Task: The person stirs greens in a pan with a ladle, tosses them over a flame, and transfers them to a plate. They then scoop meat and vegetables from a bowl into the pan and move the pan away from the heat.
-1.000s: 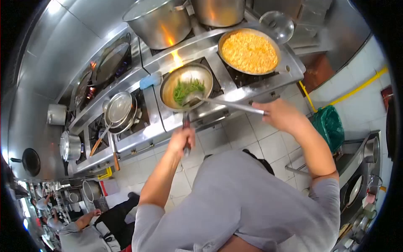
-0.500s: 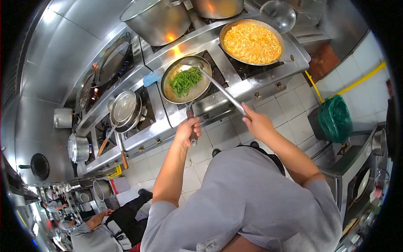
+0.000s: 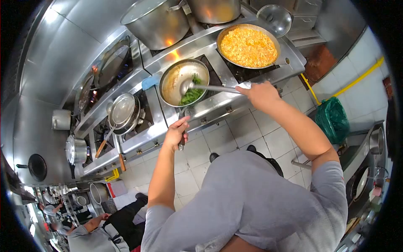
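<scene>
My left hand (image 3: 176, 133) is closed around the handle of a frying pan (image 3: 172, 82) on the stove, one finger lying loosely along it. Green vegetables, cut long like green beans (image 3: 192, 97), are heaped at the pan's near right side. In my right hand (image 3: 264, 97) is the end of a long metal ladle (image 3: 218, 88), which slants leftward into the pan. Its round bowl rests against the greens, on their left. Brownish residue coats the bare far wall of the pan.
A wide pan of orange-yellow food (image 3: 249, 46) sits on the right burner. Large stockpots (image 3: 157, 25) stand behind. Strainers (image 3: 124, 109) rest on a pan at left, beside a blue cloth (image 3: 150, 82). A green-lined bin (image 3: 332, 119) is at right; another person (image 3: 96, 233) is lower left.
The greens have shifted from the pan's middle to its near right side. My right hand has moved up and right, bringing the ladle nearly level. My left hand's fingers have loosened slightly.
</scene>
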Available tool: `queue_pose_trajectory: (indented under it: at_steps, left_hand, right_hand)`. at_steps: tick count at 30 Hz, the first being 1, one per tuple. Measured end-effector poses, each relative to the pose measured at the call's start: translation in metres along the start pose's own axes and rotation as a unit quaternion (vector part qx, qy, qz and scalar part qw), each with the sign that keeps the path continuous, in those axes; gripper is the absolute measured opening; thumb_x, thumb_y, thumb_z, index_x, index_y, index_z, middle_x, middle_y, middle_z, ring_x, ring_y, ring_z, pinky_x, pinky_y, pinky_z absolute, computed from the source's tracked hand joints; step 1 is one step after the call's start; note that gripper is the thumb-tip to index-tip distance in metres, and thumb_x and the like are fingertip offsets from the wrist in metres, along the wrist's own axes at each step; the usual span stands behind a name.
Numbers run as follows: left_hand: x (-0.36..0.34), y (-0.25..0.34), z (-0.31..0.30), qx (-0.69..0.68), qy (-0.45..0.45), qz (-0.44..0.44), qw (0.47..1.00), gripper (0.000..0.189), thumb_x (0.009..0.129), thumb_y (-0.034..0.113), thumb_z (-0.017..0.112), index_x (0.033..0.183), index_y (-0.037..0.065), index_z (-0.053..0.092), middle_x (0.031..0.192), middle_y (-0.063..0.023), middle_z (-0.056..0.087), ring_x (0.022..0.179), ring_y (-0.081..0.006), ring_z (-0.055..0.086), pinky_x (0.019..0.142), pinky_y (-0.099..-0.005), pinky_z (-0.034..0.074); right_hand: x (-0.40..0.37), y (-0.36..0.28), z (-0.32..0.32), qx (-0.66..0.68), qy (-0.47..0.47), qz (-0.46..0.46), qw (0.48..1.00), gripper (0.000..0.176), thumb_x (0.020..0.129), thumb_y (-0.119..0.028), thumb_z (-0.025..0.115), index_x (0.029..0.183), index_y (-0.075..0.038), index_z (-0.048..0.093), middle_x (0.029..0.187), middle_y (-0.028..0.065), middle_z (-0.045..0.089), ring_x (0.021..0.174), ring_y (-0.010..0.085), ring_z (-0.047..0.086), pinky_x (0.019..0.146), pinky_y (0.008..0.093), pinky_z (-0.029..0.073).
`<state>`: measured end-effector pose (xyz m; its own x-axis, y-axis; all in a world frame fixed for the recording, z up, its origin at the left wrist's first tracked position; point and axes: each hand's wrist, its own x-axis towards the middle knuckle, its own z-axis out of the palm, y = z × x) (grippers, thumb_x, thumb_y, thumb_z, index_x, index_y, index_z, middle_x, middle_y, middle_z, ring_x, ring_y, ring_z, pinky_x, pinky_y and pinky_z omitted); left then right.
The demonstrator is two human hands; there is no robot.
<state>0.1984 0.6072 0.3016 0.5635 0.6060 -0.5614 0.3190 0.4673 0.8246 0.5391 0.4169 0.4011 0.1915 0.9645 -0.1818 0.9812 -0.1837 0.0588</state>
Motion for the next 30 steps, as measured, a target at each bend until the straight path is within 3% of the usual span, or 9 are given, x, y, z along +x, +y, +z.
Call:
queue_pose_trajectory:
  at_steps: [5,7,11,13,15,20,24,26,30]
  left_hand:
    - [-0.061,-0.034,0.046,0.108,-0.014,0.061,0.992,0.014,0.097,0.009,0.061,0.108,0.005,0.070,0.074,-0.0024,0.063,0.051,-0.0109,0.055,0.044,-0.0282,0.043]
    - [-0.099,-0.035,0.059,-0.007,0.003,-0.011,1.000,0.013,0.094,0.007,0.061,0.104,0.004,0.070,0.065,-0.0029,0.062,0.048,-0.0121,0.054,0.043,-0.0290,0.043]
    - [-0.060,-0.009,0.060,0.021,0.007,0.052,0.998,0.011,0.091,0.003,0.057,0.092,0.005,0.068,0.060,-0.0027,0.058,0.047,-0.0122,0.054,0.041,-0.0288,0.039]
    - [-0.034,-0.028,0.062,0.024,0.020,0.070,0.997,0.011,0.090,0.002,0.056,0.090,0.005,0.067,0.060,-0.0028,0.059,0.047,-0.0123,0.054,0.041,-0.0289,0.040]
    - [-0.029,-0.038,0.069,0.052,0.014,0.137,0.989,0.012,0.088,0.001,0.055,0.086,0.006,0.065,0.060,-0.0026,0.058,0.047,-0.0132,0.055,0.042,-0.0293,0.041]
    - [-0.083,-0.037,0.066,0.058,0.007,0.071,0.996,0.013,0.087,0.000,0.054,0.084,0.007,0.064,0.059,-0.0028,0.058,0.047,-0.0134,0.055,0.043,-0.0287,0.041]
    - [-0.031,-0.001,0.062,0.024,0.006,0.073,0.997,0.012,0.090,0.002,0.055,0.086,0.010,0.064,0.062,-0.0013,0.056,0.049,-0.0126,0.054,0.043,-0.0288,0.041]
    - [-0.030,-0.006,0.070,0.022,0.025,0.081,0.996,0.011,0.088,0.000,0.054,0.085,0.008,0.062,0.061,-0.0022,0.056,0.049,-0.0135,0.054,0.044,-0.0292,0.042]
    - [-0.069,-0.048,0.080,0.020,0.029,0.100,0.994,0.014,0.088,-0.004,0.053,0.084,0.007,0.061,0.061,-0.0039,0.057,0.049,-0.0145,0.055,0.044,-0.0297,0.043]
  right_hand:
    - [-0.047,0.009,-0.022,0.143,-0.013,0.023,0.989,0.051,0.095,-0.022,0.062,0.146,-0.025,0.055,0.096,0.0149,0.071,0.088,0.0333,0.070,0.083,0.0441,0.054]
    - [-0.075,0.035,-0.048,0.320,-0.131,-0.068,0.936,0.051,0.094,-0.024,0.066,0.144,-0.024,0.056,0.100,0.0151,0.072,0.093,0.0341,0.070,0.086,0.0439,0.054]
    - [-0.070,0.044,-0.036,0.323,-0.162,-0.069,0.930,0.049,0.094,-0.024,0.067,0.142,-0.026,0.058,0.105,0.0145,0.072,0.098,0.0351,0.069,0.087,0.0441,0.054]
    - [-0.053,0.027,-0.020,0.224,-0.032,-0.008,0.974,0.049,0.096,-0.025,0.065,0.144,-0.028,0.056,0.110,0.0146,0.072,0.100,0.0347,0.069,0.087,0.0460,0.054]
    - [-0.045,-0.001,-0.014,0.087,-0.062,0.069,0.992,0.053,0.097,-0.030,0.062,0.149,-0.031,0.050,0.103,0.0130,0.072,0.094,0.0356,0.069,0.082,0.0483,0.055]
    - [-0.086,0.015,-0.016,0.205,-0.046,0.022,0.977,0.054,0.094,-0.028,0.066,0.147,-0.030,0.052,0.101,0.0132,0.072,0.090,0.0360,0.068,0.080,0.0463,0.055]
    - [-0.081,0.012,-0.037,0.235,-0.091,0.013,0.968,0.049,0.095,-0.030,0.066,0.142,-0.034,0.057,0.109,0.0168,0.072,0.096,0.0390,0.068,0.084,0.0480,0.055]
    - [-0.060,-0.008,-0.016,0.181,-0.047,0.097,0.978,0.049,0.094,-0.029,0.066,0.142,-0.035,0.057,0.109,0.0171,0.071,0.096,0.0384,0.068,0.084,0.0481,0.055]
    - [-0.059,-0.029,0.023,0.197,0.046,0.086,0.976,0.050,0.094,-0.028,0.066,0.143,-0.034,0.056,0.104,0.0155,0.072,0.096,0.0364,0.069,0.083,0.0467,0.055]
